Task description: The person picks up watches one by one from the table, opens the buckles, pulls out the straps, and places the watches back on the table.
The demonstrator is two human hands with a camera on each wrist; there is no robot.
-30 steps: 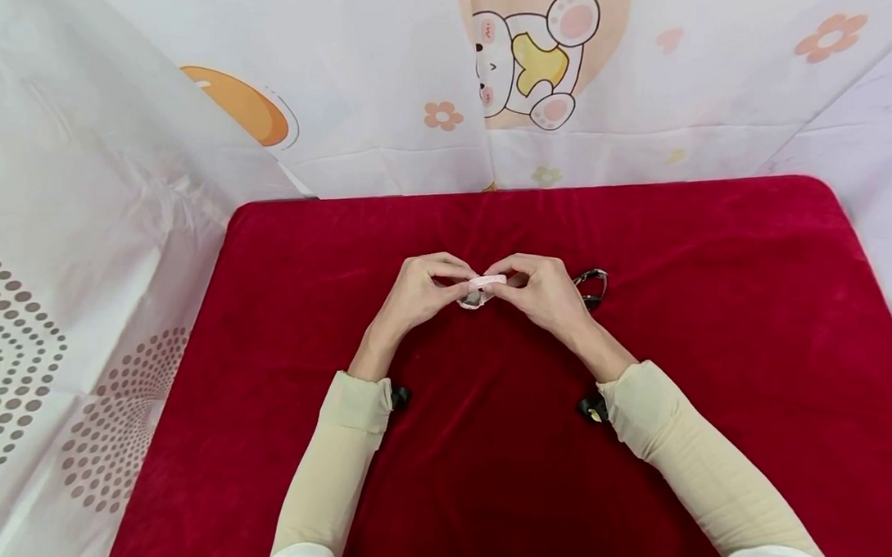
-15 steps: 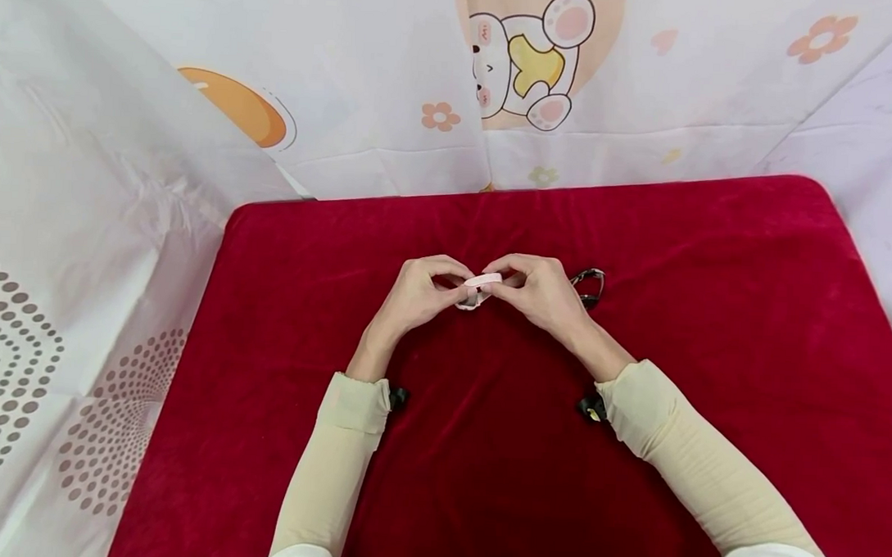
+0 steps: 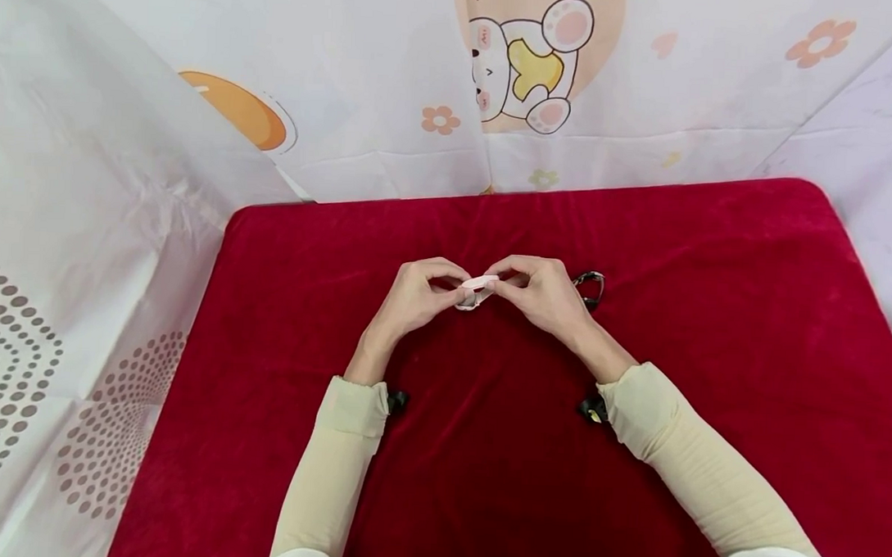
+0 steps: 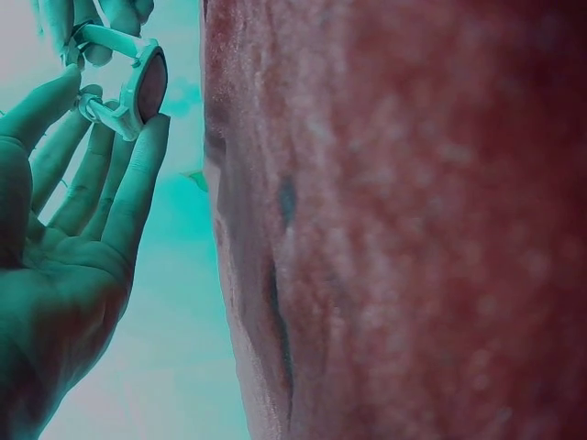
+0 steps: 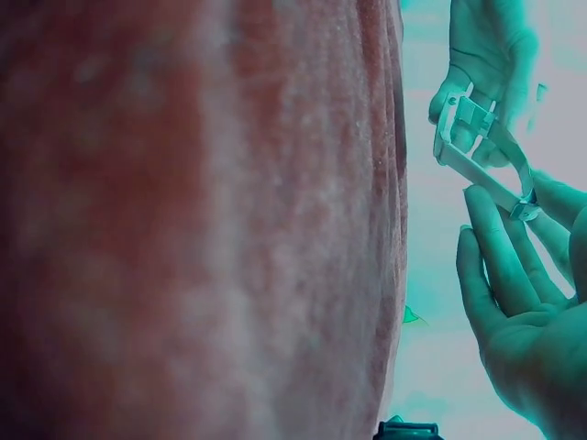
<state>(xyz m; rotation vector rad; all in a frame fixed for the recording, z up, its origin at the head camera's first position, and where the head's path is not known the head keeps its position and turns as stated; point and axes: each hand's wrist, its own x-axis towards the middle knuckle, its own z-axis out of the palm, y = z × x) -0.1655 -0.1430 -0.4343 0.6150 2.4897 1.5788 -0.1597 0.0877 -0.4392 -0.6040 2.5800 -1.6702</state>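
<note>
A pale pink wristwatch (image 3: 479,282) is held up between the two hands near the middle of the table, its strap bent into a loop. My left hand (image 3: 416,294) pinches one side of the strap with thumb and fingers. On the other side, my right hand (image 3: 540,292) pinches the strap too. In the left wrist view the round case of the watch (image 4: 149,87) faces right, near a fingertip. The right wrist view shows the strap loop of the watch (image 5: 484,181), with a small buckle-like piece by the right fingers. Fingertips partly cover the strap.
A dark looped item (image 3: 591,290), its kind unclear, lies on the table just beyond the right hand. Red velvet cloth (image 3: 484,460) covers the table. A white printed curtain (image 3: 379,79) hangs along the back edge and the left side.
Both hands stay almost in place, still pinching the strap. The pink strap piece has shifted slightly left, and its angle differs a little.
</note>
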